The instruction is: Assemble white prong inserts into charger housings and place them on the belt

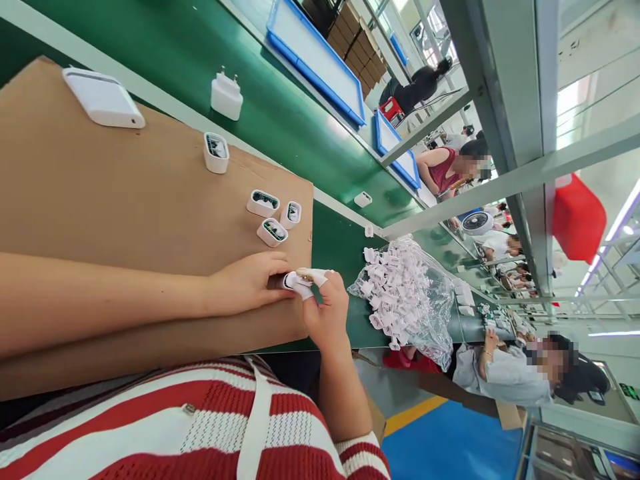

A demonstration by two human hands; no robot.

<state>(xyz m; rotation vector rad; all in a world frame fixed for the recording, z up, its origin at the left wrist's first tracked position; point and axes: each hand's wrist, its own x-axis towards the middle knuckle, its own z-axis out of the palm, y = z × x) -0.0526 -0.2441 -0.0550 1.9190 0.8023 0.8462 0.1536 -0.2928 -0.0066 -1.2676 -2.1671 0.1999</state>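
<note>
My left hand (253, 283) is closed around a white charger housing (288, 281) above the edge of the brown cardboard sheet (150, 200). My right hand (327, 307), with white covers on its thumb and forefinger, pinches a small white plug piece with metal pins (305, 277) at the open end of that housing. The fingers hide much of both parts, and I cannot tell whether they are joined. Just beyond my hands stand several open white housings (273, 232) with green circuit boards inside. To the right lies a clear plastic bag (410, 293) full of white plug pieces.
A white oblong device (104, 97) lies on the cardboard's far left. One two-pin charger (227, 95) stands on the green conveyor belt (165, 60), with another white piece (363, 199) farther along. Blue-rimmed trays (320, 60) sit beyond. A co-worker (505, 373) sits at the right.
</note>
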